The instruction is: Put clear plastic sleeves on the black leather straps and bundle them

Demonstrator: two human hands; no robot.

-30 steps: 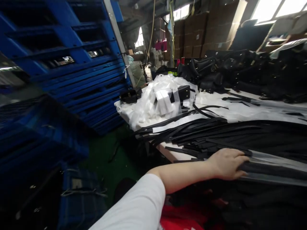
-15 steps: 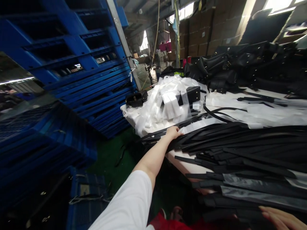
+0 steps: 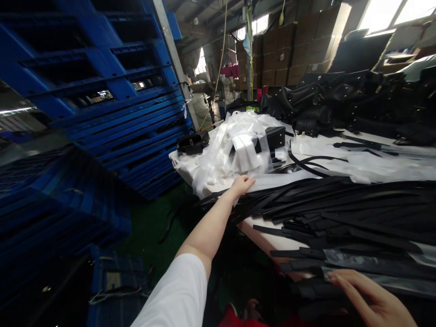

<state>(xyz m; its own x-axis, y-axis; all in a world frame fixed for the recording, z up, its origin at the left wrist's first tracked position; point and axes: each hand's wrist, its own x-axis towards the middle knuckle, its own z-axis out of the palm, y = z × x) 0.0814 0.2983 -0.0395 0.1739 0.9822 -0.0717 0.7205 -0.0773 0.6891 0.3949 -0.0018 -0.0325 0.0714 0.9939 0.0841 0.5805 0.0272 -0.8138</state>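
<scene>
My left hand (image 3: 242, 184) is stretched out at arm's length to the far end of the black straps (image 3: 340, 204). It lies palm down where their tips meet the edge of the white plastic wrappers (image 3: 225, 150). The fingers are fairly straight and touch the strap ends, but I cannot tell whether they pinch one or only rest there.

My right hand (image 3: 373, 297) is low at the near edge of the desk (image 3: 254, 225). It is open with the fingers spread, flat against a clear-wrapped bundle of straps (image 3: 374, 268), and holds nothing.

The straps lie in a long, loose fan across the desk, many overlapping and some poking over the near edge. A few run under the white sheet (image 3: 357, 159) behind them.

As I judge it, the work on these straps is at an early point. Only the few nearest my right hand are wrapped in clear film. The large heap between my hands is bare, and its ends are not lined up. Nothing is lifted off the desk.

Beyond my left hand, a small black box bag (image 3: 272, 137) sits among the wrappers. Another black purse (image 3: 192, 142) rests at the far corner of the desk. A heap of black bags (image 3: 323, 100) lies along the back. Blue pallets (image 3: 102, 91) lean up on my left, and cardboard boxes (image 3: 289, 50) are stacked by the far wall.
</scene>
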